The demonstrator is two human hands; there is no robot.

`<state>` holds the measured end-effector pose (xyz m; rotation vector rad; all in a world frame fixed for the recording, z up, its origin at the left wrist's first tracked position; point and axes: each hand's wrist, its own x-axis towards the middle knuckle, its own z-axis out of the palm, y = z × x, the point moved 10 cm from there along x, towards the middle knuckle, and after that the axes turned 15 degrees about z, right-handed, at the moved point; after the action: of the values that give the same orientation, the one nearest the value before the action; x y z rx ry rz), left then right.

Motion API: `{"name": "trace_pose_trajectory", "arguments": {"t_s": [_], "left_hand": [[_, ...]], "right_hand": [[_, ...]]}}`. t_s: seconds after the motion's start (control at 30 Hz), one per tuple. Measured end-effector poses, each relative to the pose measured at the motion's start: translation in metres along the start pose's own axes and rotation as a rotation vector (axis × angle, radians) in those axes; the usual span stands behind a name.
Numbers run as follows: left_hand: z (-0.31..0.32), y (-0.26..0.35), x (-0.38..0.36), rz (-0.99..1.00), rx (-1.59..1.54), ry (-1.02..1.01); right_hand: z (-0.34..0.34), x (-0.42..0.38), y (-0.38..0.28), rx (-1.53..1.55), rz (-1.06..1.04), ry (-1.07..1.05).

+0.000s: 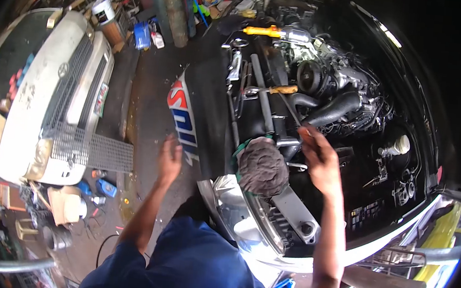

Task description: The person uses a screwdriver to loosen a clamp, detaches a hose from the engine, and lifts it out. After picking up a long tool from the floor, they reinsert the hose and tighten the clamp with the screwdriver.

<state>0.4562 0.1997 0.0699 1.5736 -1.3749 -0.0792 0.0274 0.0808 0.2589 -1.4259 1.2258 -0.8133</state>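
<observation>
My right hand point(319, 160) is over the front of an open engine bay, its fingers closed at the end of a thin metal rod point(291, 110). The rod slants up toward a tool with an orange-yellow handle point(283, 90). My left hand point(170, 159) hangs at the left, beside a dark fender cover point(207, 98) with red and blue lettering; its fingers are loosely extended and nothing shows in them. Between my hands lies a crumpled dark grey cloth point(264, 168). Wrenches point(235, 66) and a long bar point(261, 92) rest along the car's front edge.
The engine point(351, 83) has a thick black hose point(335, 109). A yellow work light point(267, 32) lies at the far side. To the left stands a white vehicle point(43, 89) with a metal grille panel point(93, 149). Bottles and parts lie on the floor.
</observation>
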Motion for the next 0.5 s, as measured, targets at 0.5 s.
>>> {"name": "trace_pose_trajectory", "arguments": {"t_s": [0.5], "left_hand": [[-0.119,-0.425,-0.266,-0.933,0.203,-0.560]], "right_hand": [[0.198,0.227,-0.082,-1.014,-0.333,0.436]]}}
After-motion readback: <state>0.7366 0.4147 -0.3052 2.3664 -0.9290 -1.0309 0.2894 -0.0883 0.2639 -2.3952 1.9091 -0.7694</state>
